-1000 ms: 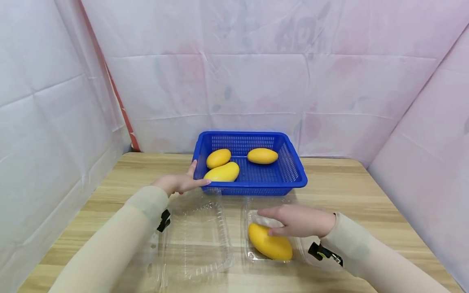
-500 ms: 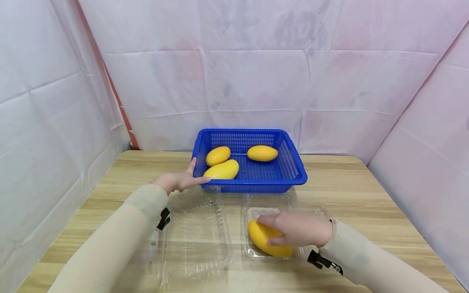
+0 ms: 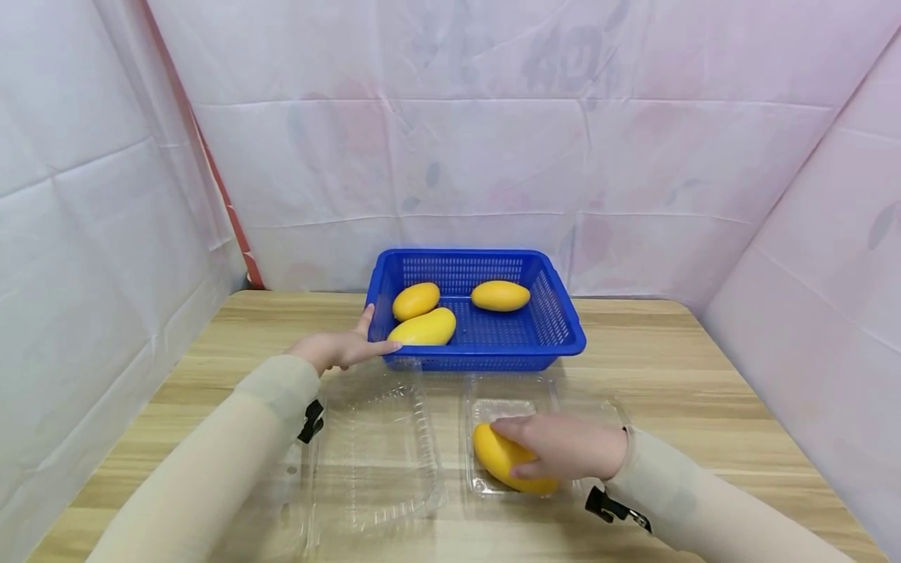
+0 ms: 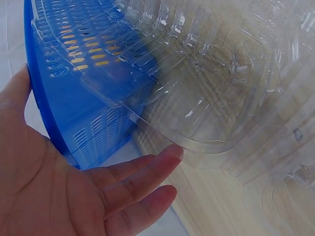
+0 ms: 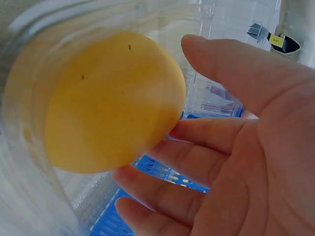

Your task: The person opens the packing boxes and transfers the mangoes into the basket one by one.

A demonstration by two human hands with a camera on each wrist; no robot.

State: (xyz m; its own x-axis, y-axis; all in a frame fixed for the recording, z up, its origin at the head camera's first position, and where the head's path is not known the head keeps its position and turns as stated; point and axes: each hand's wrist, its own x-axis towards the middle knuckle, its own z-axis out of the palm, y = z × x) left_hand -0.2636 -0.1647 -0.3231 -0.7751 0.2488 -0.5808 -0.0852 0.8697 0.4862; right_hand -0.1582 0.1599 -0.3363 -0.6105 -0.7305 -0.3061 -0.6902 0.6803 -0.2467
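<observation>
A yellow mango point(image 3: 496, 452) lies in a small clear plastic container point(image 3: 504, 407), and my right hand point(image 3: 570, 447) is over it. In the right wrist view the fingertips reach the mango's side, with the thumb apart from it and the fingers only loosely bent. My left hand point(image 3: 338, 349) is at the near left corner of the blue basket point(image 3: 486, 363), fingers stretched along its rim. In the left wrist view, one fingertip overlaps the edge of a larger clear container point(image 4: 211, 142). Inside the basket are three more mangoes point(image 3: 500, 295).
The larger clear container point(image 3: 373, 461) stands left of the small one, its lid side partly under the left sleeve point(image 3: 211, 461). The small container's clear lid point(image 3: 598, 407) spreads to the right, beneath the right hand. Pale cloth point(image 3: 486, 156) hangs behind the wooden table point(image 3: 669, 375).
My right hand has come down and nearer over the mango in the small container. The left hand keeps its place at the basket corner; the head view has shifted slightly.
</observation>
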